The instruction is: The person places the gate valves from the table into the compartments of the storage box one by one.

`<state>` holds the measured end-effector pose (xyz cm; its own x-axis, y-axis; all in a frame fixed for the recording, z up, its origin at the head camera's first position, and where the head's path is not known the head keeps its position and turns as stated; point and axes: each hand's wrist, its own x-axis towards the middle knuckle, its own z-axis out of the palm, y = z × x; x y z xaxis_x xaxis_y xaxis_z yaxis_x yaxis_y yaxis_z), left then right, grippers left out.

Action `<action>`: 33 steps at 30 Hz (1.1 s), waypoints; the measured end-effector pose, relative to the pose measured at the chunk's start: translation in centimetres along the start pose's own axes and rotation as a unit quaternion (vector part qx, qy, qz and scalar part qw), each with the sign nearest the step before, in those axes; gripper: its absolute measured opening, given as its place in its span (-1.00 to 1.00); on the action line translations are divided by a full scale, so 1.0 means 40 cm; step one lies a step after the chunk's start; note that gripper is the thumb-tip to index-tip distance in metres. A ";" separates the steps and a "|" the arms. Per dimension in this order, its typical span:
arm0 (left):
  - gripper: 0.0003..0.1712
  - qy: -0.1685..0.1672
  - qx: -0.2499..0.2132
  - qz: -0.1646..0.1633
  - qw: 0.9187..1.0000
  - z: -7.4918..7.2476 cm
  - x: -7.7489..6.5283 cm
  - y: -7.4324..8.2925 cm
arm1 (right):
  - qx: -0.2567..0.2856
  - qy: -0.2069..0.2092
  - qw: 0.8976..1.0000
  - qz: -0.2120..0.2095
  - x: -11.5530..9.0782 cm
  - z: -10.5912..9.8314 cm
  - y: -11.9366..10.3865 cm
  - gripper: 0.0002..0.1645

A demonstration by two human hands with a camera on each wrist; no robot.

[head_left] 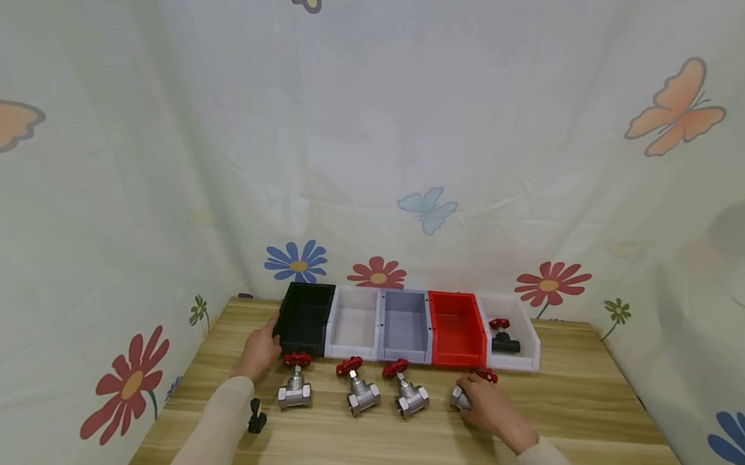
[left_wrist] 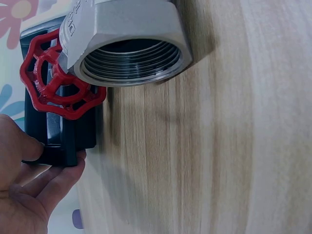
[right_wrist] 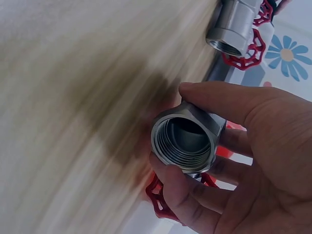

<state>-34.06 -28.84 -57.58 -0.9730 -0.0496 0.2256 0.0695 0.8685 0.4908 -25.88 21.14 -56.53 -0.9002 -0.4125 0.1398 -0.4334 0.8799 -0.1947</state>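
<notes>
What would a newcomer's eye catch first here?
Probably the bright red bin, fourth from left in the back row of five. Four silver valves with red handwheels line up in front, the right hand gripping the rightmost. At far left, the left hand grips the black bin.

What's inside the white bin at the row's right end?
The white bin holds a black-bodied valve with a red handwheel. The patch of bin floor directly beneath the valve is covered and can't be seen.

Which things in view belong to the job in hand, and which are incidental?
Likely part of the job:
metal valve in the right grip
black bin in the left grip
three other metal valves
dark valve
four other bins

Likely incidental:
floral curtain
wooden table
</notes>
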 end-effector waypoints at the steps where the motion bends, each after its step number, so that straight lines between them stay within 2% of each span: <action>1: -0.28 0.000 0.000 -0.001 1.000 0.000 0.000 0.000 | -0.001 0.001 1.000 -0.001 -0.001 -0.003 0.000 -0.43; 9: -0.27 -0.004 0.002 -0.007 1.000 -0.001 -0.001 0.002 | 0.010 0.006 1.000 -0.016 -0.006 -0.037 -0.013 -0.44; 19: -0.27 0.002 0.004 -0.002 1.000 0.000 -0.001 0.005 | 0.040 -0.036 0.999 0.005 -0.005 -0.075 -0.031 -0.40; 26: -0.28 0.003 0.004 -0.002 1.000 -0.003 -0.004 0.009 | 0.035 -0.021 0.999 -0.021 -0.008 -0.101 -0.035 -0.40; 33: -0.28 0.008 0.006 -0.002 1.000 -0.002 -0.004 0.006 | 0.030 -0.036 0.999 -0.014 -0.011 -0.131 -0.043 -0.41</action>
<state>-33.86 -28.65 -57.44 -0.9695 -0.0612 0.2374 0.0627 0.8742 0.4815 -24.50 21.03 -51.15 -0.8879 -0.4536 0.0762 -0.4575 0.8536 -0.2492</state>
